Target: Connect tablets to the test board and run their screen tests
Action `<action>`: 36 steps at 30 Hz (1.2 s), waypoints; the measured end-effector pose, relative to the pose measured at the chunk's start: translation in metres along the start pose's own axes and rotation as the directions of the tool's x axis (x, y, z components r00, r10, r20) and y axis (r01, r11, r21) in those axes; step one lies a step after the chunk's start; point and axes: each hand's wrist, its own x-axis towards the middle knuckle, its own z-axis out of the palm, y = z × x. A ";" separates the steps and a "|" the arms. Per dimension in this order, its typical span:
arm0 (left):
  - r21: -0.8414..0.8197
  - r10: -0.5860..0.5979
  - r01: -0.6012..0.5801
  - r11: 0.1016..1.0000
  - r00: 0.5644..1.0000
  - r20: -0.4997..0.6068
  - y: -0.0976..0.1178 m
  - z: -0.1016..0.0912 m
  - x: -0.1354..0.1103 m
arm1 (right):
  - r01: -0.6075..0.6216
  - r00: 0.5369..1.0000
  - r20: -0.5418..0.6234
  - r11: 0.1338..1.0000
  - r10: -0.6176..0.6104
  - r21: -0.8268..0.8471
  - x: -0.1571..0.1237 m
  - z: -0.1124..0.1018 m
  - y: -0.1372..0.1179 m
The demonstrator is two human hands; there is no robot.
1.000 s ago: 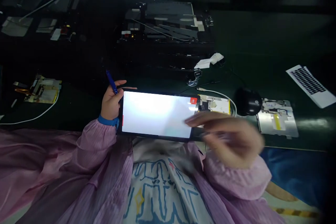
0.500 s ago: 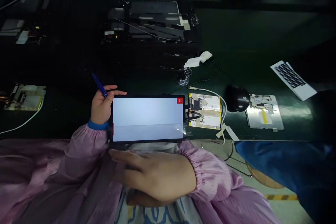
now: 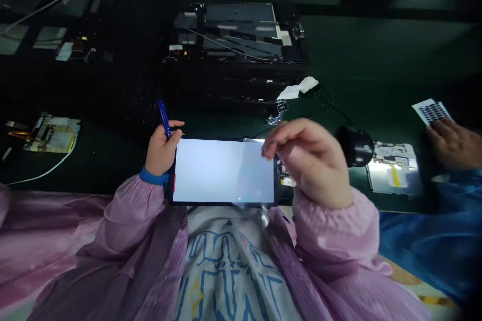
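Note:
A lit display panel (image 3: pixel 211 170) with a white screen and black frame is tilted up at the table's front edge. My left hand (image 3: pixel 160 150) grips its left side, with a blue pen (image 3: pixel 164 118) tucked between thumb and fingers. My right hand (image 3: pixel 312 160) is closed over the panel's upper right corner, fingers pinched together. A clear protective film (image 3: pixel 254 175) covers the right part of the screen and hangs below its lower edge; my pinched fingers appear to hold it, though the exact contact is blurred. Partly behind my right hand lies a circuit board (image 3: pixel 286 180).
Right of my hand sit a black rounded device (image 3: pixel 356 146) and a silver metal-backed board (image 3: pixel 394 168). A co-worker's hand (image 3: pixel 455 143) touches a sheet of black labels (image 3: pixel 431 110). Another board (image 3: pixel 52 133) with a white cable lies left. Black equipment (image 3: pixel 241 32) stands behind.
My right hand has risen from below the panel to its upper right corner, and the film now lies across the right part. A co-worker's hand has come onto the label sheet.

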 end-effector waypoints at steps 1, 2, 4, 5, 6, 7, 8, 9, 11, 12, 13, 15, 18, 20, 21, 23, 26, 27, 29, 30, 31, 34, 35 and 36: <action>-0.003 -0.003 0.003 1.000 1.000 0.001 0.001 0.000 0.000 | -0.023 0.997 -0.067 0.998 0.026 0.050 0.007 -0.008 0.002; -0.009 -0.003 0.003 1.000 1.000 0.001 0.001 0.000 0.000 | -0.030 0.992 -0.119 0.995 0.042 0.096 0.015 -0.016 0.004; -0.030 0.010 -0.010 1.000 1.000 -0.001 0.002 0.000 0.000 | -0.058 0.983 -0.165 0.987 0.083 0.147 0.031 -0.031 0.005; -0.042 0.019 -0.019 0.999 1.000 0.000 0.002 0.000 0.001 | -0.077 0.979 -0.176 0.984 0.105 0.160 0.038 -0.038 0.005; -0.053 0.029 -0.029 0.998 1.000 0.003 0.001 0.000 0.001 | -0.088 0.975 -0.188 0.980 0.122 0.176 0.045 -0.044 0.005; -0.062 0.039 -0.038 0.997 0.999 0.006 0.000 0.000 0.001 | -0.089 0.970 -0.204 0.976 0.130 0.200 0.050 -0.048 0.005; -0.069 0.048 -0.047 0.997 0.999 0.007 -0.002 0.000 0.002 | -0.075 0.967 -0.222 0.970 0.127 0.230 0.054 -0.052 0.005; -0.071 0.058 -0.057 0.996 0.998 0.007 -0.003 0.000 0.002 | -0.049 0.963 -0.242 0.964 0.115 0.263 0.057 -0.055 0.005; -0.072 0.077 -0.077 0.994 0.997 0.000 -0.006 0.000 0.003 | 0.008 0.955 -0.285 0.950 0.085 0.311 0.061 -0.061 0.005; -0.073 0.085 -0.086 0.994 0.996 -0.006 -0.008 0.000 0.003 | 0.022 0.951 -0.298 0.947 0.079 0.320 0.062 -0.064 0.005; -0.075 0.092 -0.093 0.993 0.996 -0.013 -0.009 0.001 0.004 | 0.031 0.947 -0.312 0.945 0.076 0.326 0.062 -0.067 0.006; -0.081 0.100 -0.101 0.992 0.995 -0.022 -0.010 0.002 0.004 | 0.043 0.941 -0.331 0.941 0.076 0.336 0.061 -0.074 0.007; -0.100 0.095 -0.096 0.990 0.995 -0.017 -0.011 0.003 0.003 | 0.026 0.956 -0.282 0.939 0.077 0.344 0.056 -0.084 0.009; -0.117 0.087 -0.088 0.989 0.996 -0.008 -0.012 0.003 0.001 | 0.019 0.972 -0.225 0.937 0.064 0.350 0.051 -0.088 0.009; -0.125 0.084 -0.083 0.989 0.996 -0.002 -0.012 0.002 0.001 | 0.000 0.979 -0.192 0.933 0.074 0.359 0.049 -0.089 0.008; -0.141 0.077 -0.074 0.987 0.997 0.012 -0.012 0.002 -0.001 | -0.047 0.983 -0.145 0.924 0.110 0.380 0.045 -0.089 0.005; -0.154 0.072 -0.067 0.986 0.997 0.027 -0.011 0.001 -0.002 | -0.053 0.983 -0.149 0.938 0.110 0.342 0.039 -0.083 -0.001; -0.159 0.074 -0.069 0.985 0.997 0.028 -0.011 0.001 -0.002 | -0.031 0.982 -0.166 0.950 0.086 0.311 0.038 -0.079 -0.003; -0.170 0.078 -0.071 0.983 0.996 0.034 -0.012 0.001 -0.002 | -0.001 0.981 -0.186 0.969 0.048 0.249 0.035 -0.072 -0.005; -0.175 0.080 -0.072 0.982 0.996 0.038 -0.012 0.001 -0.002 | 0.010 0.981 -0.189 0.974 0.033 0.225 0.034 -0.069 -0.006; -0.175 0.082 -0.074 0.982 0.996 0.041 -0.012 0.001 -0.002 | 0.031 0.982 -0.191 0.978 0.009 0.205 0.032 -0.067 -0.006; -0.150 0.091 -0.085 0.985 0.995 0.037 -0.012 0.000 -0.003 | 0.091 0.977 -0.208 0.981 -0.055 0.172 0.027 -0.067 -0.005; -0.138 0.094 -0.089 0.986 0.995 0.032 -0.012 0.000 -0.003 | 0.111 0.969 -0.233 0.986 -0.079 0.127 0.025 -0.069 -0.004; -0.129 0.094 -0.090 0.988 0.995 0.028 -0.011 0.000 -0.003 | 0.130 0.954 -0.278 0.991 -0.113 0.043 0.024 -0.071 -0.004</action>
